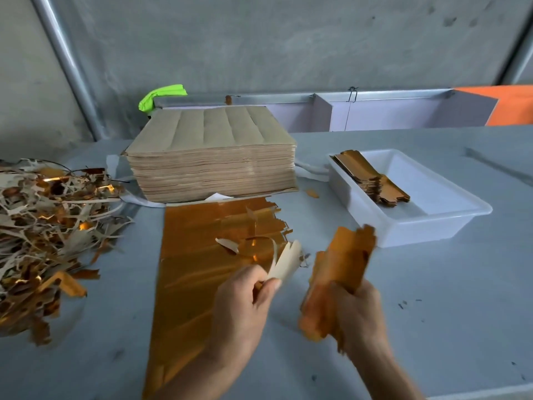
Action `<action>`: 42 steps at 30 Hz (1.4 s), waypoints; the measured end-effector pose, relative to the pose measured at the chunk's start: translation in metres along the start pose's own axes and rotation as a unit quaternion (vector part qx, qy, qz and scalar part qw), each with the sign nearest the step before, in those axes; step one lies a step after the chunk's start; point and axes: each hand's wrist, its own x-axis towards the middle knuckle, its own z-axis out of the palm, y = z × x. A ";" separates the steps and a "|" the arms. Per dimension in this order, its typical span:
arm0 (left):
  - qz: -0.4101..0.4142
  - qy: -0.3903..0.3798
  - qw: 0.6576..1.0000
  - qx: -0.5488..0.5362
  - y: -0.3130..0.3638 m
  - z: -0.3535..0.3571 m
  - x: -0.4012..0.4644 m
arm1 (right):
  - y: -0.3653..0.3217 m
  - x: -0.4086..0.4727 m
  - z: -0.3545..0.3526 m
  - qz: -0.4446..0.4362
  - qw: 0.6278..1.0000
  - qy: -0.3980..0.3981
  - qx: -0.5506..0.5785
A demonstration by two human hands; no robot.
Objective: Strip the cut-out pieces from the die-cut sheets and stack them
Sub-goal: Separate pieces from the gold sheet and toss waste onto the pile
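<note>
We're working w/ both hands over the gold foil die-cut sheet [196,255] lying flat on the grey table [432,327], just in front of the tall stack of uncut sheets [212,160], which is sitting brown side up. Our right hand [360,310] is curling its fingers round a bundle of stripped gold pieces [343,272], holding it upright & slightly tilted; the bundle is blurred, so we can't count pieces or say how square the edges are. Our left hand [245,298] is pinching a pale curl of waste strip [285,262] betw. thumb & forefinger, right at the sheet's torn right edge, where more loose offcuts [245,243] are lying on the foil. A white plastic tray [450,215] to the right is already holding a stack of finished pieces [372,177] leaning along its left wall; a big heap of scrap trim [49,226] is sitting at the far left. We're judging this as mid-task: one bundle out, waste being cleared, most sheets not yet stripped. Risks from here: the bundle is gripped low, so the top could be fanning out & slipping if the grip is loosening; pulling the waste curl too fast may be tearing into good pieces still attached; stray offcuts could be getting carried into the tray w/ the bundle; foil faces may be scuffing or creasing under a tight squeeze.
</note>
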 end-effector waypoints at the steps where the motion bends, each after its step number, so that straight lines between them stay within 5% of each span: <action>1: -0.018 0.009 0.999 -0.032 0.006 0.005 0.002 | -0.001 -0.003 0.011 -0.015 1.000 -0.017 -0.016; 5: -0.085 0.004 0.985 -0.148 0.023 0.023 0.003 | 0.005 -0.012 0.038 -0.062 0.992 -0.067 -0.082; 13: -0.172 -0.056 0.940 -0.288 0.014 0.031 -0.002 | 0.011 -0.020 0.035 0.018 0.988 -0.128 0.079; 17: -0.301 -0.046 0.871 -0.385 0.011 0.030 0.000 | 0.015 -0.018 0.037 0.076 0.990 -0.070 0.092; 20: -0.409 0.019 0.803 -0.433 -0.002 0.020 0.007 | 0.018 -0.013 0.031 0.123 0.990 -0.023 0.069; 22: -0.423 0.083 0.790 -0.436 -0.014 0.009 0.015 | 0.019 -0.010 0.020 0.119 0.992 -0.017 0.039; 26: -0.412 0.184 0.805 -0.385 -0.039 -0.007 0.029 | 0.014 -0.007 -0.003 0.146 0.989 -0.014 0.021; 29: -0.390 0.191 0.837 -0.333 -0.049 -0.009 0.029 | 0.015 -0.005 -0.020 0.150 0.988 0.009 0.022; 31: -0.353 0.129 0.887 -0.267 -0.050 -0.008 0.025 | 0.015 -0.004 -0.026 0.158 0.987 0.025 0.020; 35: -0.222 -0.129 0.966 -0.035 -0.051 -0.009 0.020 | 0.019 -0.008 -0.029 0.173 0.984 0.031 0.028; 38: -0.110 -0.300 0.938 0.136 -0.053 -0.008 0.019 | 0.022 -0.010 -0.027 0.185 0.982 0.028 0.039; 42: -0.082 -0.274 0.943 0.171 -0.056 -0.006 0.027 | 0.020 -0.009 -0.024 0.188 0.981 0.015 0.053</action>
